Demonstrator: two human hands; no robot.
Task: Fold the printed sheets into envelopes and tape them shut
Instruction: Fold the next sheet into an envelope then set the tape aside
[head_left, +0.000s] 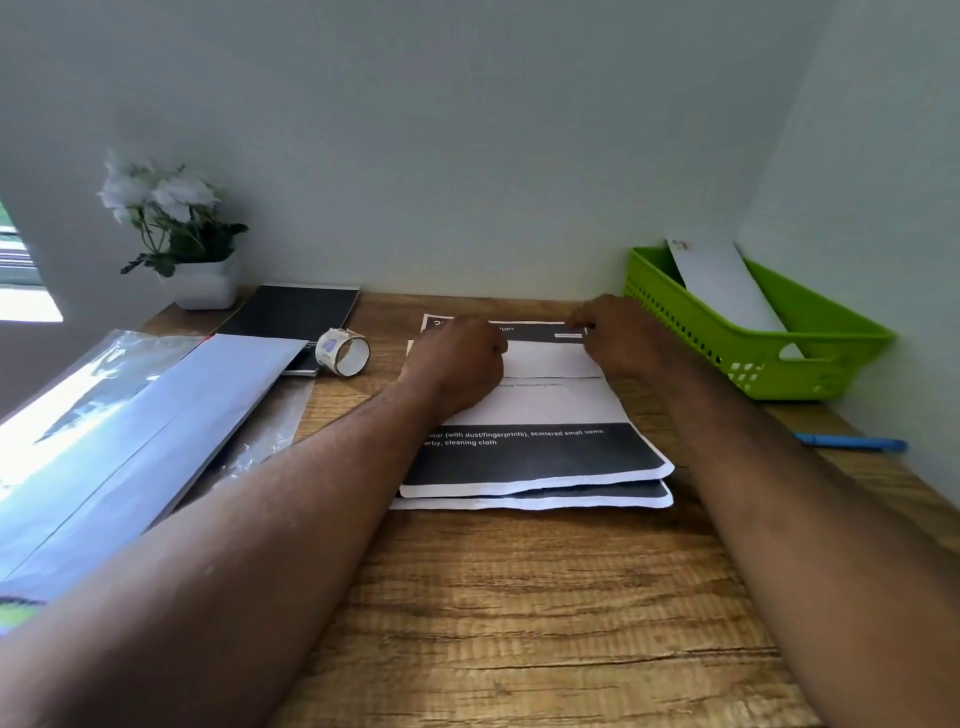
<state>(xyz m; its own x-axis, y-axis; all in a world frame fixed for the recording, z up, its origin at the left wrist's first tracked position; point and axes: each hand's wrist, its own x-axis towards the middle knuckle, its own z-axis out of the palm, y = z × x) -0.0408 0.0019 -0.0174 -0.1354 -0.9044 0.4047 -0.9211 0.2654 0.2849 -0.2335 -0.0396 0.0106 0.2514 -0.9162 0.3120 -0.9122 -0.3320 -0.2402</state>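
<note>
Right now both hands are down on the far end of the top printed sheet (540, 410), which lies on a small stack of printed sheets (530, 501) in the middle of the wooden desk (519, 623). The left hand (460, 364) has its fingers curled in and its knuckles pressing on a flap of that sheet; whether it actually pinches the paper I cannot tell. The right hand (615, 332) has its fingertips at the far right corner, apparently nipping the edge there.

It looks like an early fold: the far part of the sheet seems turned over toward the person, showing white. Next, I'd judge, the crease wants pressing flat along its whole length with the edges kept square, before any tape is fetched.

The tape roll (343, 352) lies just left of the stack, untouched.

At the far right corner stands a green perforated basket (831, 343) with one white envelope (727, 291) leaning inside. A blue pen (852, 442) lies nearer, along the right edge.
</note>
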